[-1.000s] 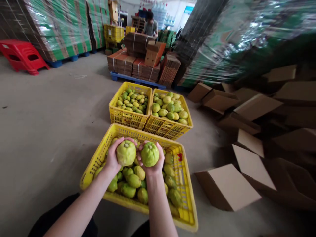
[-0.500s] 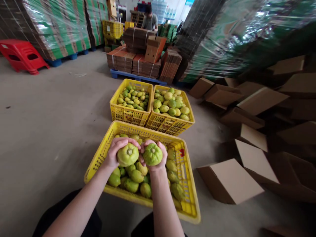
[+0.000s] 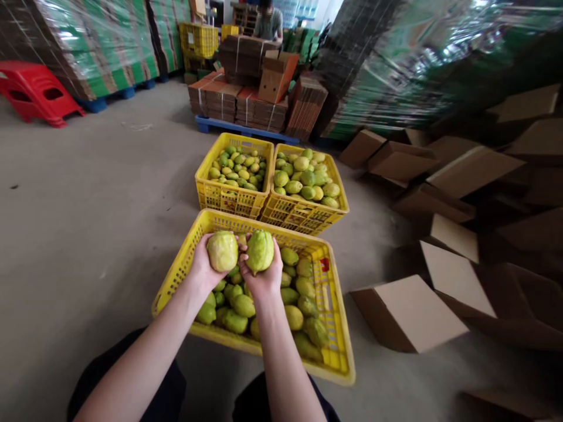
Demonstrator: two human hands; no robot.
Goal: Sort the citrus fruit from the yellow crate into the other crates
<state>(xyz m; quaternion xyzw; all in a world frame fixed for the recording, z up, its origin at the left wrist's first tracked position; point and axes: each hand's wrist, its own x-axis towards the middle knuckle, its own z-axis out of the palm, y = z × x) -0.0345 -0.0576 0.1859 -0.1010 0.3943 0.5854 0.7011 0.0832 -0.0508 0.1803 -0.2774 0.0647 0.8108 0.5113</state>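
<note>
In the head view, my left hand (image 3: 203,265) is closed around the side of a pale yellow-green citron (image 3: 222,251). Beside it, my right hand (image 3: 269,275) cups a greener, ribbed citron (image 3: 260,251) from below, its pointed tip toward me. The two fruits are close together, held above a large yellow crate (image 3: 338,334). Inside that crate lie several more green and yellow citrons (image 3: 243,305), partly hidden by my forearms.
Two yellow crates of fruit, one at left (image 3: 233,197) and one at right (image 3: 303,215), stand just beyond. Open cardboard boxes (image 3: 422,313) crowd the right side. Flattened cartons (image 3: 215,97) sit on a blue pallet (image 3: 246,130). A red stool (image 3: 39,94) is at left; a person (image 3: 269,24) stands behind.
Both citrons have been turned in my hands: the stem ends faced me before, and now their sides show. My hands have risen slightly, and the view has shifted a little.
</note>
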